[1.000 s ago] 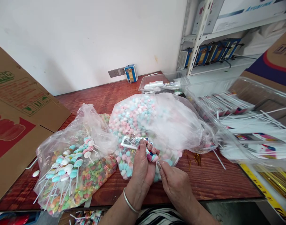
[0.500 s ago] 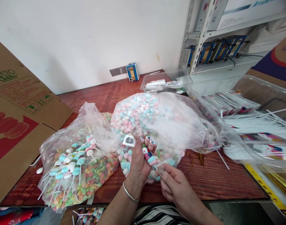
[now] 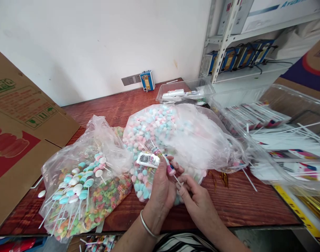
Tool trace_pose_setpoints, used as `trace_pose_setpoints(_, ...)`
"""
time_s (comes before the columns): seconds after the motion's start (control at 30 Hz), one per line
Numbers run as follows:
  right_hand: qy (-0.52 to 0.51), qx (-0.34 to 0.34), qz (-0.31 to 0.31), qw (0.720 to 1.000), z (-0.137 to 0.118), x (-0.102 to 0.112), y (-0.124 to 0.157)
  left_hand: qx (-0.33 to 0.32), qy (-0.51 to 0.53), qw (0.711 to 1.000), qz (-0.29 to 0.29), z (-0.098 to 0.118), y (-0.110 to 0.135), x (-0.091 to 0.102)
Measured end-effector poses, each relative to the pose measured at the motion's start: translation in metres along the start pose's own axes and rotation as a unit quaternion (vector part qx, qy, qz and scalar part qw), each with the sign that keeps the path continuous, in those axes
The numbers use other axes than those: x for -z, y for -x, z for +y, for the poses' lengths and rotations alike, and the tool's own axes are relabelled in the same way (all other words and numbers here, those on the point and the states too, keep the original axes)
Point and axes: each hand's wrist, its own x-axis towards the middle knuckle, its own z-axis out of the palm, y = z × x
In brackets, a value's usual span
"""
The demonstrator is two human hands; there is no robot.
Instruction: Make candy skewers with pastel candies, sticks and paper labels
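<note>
My left hand (image 3: 161,189), with a silver bangle on the wrist, is closed around a candy stick inside a clear printed wrapper (image 3: 150,156), just above the table's front edge. Pink and white candies on the stick (image 3: 171,170) show between its fingers. My right hand (image 3: 193,196) pinches the white stick's lower end right beside the left hand. Both hands hover over the near edge of a big clear bag of pink, blue and white candies (image 3: 160,129).
A second bag (image 3: 83,189) at the left holds coloured ring candies, with several finished candy sticks lying on it. Cardboard box (image 3: 15,140) at far left. Clear trays of wrappers and white sticks (image 3: 275,140) at right. Small clear tub (image 3: 183,92) and metal shelving (image 3: 228,38) behind.
The wrapper now covers most of the candy stick and the candies have slid into it. My right hand has moved up against the left, pinching the stick's end.
</note>
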Motion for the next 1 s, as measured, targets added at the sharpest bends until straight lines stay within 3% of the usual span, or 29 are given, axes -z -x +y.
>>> trace_pose_setpoints(0.13, 0.179, 0.114, 0.037, 0.977, 0.008, 0.006, 0.013, -0.044, 0.013, 0.999, 0.026, 0.026, -0.013, 0.004)
trace_pose_setpoints(0.3, 0.263, 0.215, 0.053, 0.939, 0.010, 0.000, 0.019, -0.072, 0.032, 0.997, 0.007, 0.040, -0.023, 0.007)
trace_pose_setpoints(0.53, 0.258, 0.189, 0.073, 0.945, 0.010, -0.008, 0.005, -0.001, -0.001, 1.000, -0.012, -0.002, -0.005, 0.006)
trace_pose_setpoints(0.63, 0.256, 0.182, 0.075, 0.946, 0.012, -0.004, 0.006, 0.004, -0.001, 1.000, -0.004, 0.002, -0.006, 0.007)
trace_pose_setpoints(0.77, 0.247, 0.189, 0.072, 0.948, 0.011, -0.004, 0.013, -0.043, -0.005, 0.999, 0.011, 0.015, -0.012, 0.005)
trace_pose_setpoints(0.87, 0.220, 0.164, 0.073, 0.959, 0.010, -0.008, 0.010, -0.043, -0.030, 0.999, -0.008, 0.004, -0.008, 0.002)
trace_pose_setpoints(1.0, 0.190, 0.108, 0.086, 0.972, 0.014, -0.010, 0.000, -0.014, -0.040, 0.999, 0.010, -0.015, 0.004, 0.002)
